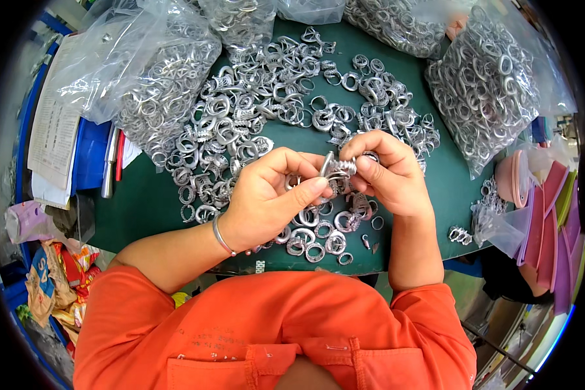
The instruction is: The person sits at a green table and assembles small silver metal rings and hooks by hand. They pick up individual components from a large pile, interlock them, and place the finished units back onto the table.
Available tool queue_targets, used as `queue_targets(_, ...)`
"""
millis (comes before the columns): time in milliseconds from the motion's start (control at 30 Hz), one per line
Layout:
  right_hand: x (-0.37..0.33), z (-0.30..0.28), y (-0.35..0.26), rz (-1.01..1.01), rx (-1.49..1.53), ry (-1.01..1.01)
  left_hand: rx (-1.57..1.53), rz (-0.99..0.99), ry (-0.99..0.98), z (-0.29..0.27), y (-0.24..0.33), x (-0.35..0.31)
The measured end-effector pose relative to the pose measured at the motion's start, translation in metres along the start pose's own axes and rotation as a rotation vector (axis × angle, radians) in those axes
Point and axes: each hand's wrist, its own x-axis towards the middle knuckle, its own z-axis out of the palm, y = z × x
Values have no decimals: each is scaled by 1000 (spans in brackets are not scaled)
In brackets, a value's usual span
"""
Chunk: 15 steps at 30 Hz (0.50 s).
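Several silver metal rings (pixel 335 170) are bunched between my two hands, above the near part of the green table. My left hand (pixel 266 195) grips them with thumb and fingers; a further ring shows beneath its index finger. From the other side, my right hand (pixel 390 172) pinches the bunch between thumb and index finger, and another ring sits by its curled fingers. Just below my hands lies a small group of loose rings (pixel 315 252). Beyond them spreads a large loose heap of silver rings (pixel 231 123), with more rings at the right of it.
Clear plastic bags full of rings stand along the back, one at left (pixel 166 84) and one at right (pixel 484 84). A blue tray (pixel 92 153) with papers and pens is at the left edge. A pink cup (pixel 512 179) and coloured strips (pixel 552 227) stand at the right.
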Motion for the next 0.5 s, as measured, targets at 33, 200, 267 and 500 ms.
queue_targets(33, 1, 2, 3, 2, -59, 36, -6, -2, 9, 0, 1, 0)
queue_targets(200, 1, 16, -3, -41, -183, 134, 180, 142, 67, -2, -5, 2)
queue_targets(267, 2, 19, 2, -88, -243, 156, 199, 165, 90, 0, -4, 3)
queue_targets(500, 3, 14, 9, -344, -482, 182, 131, 52, 70, 3, 0, 2)
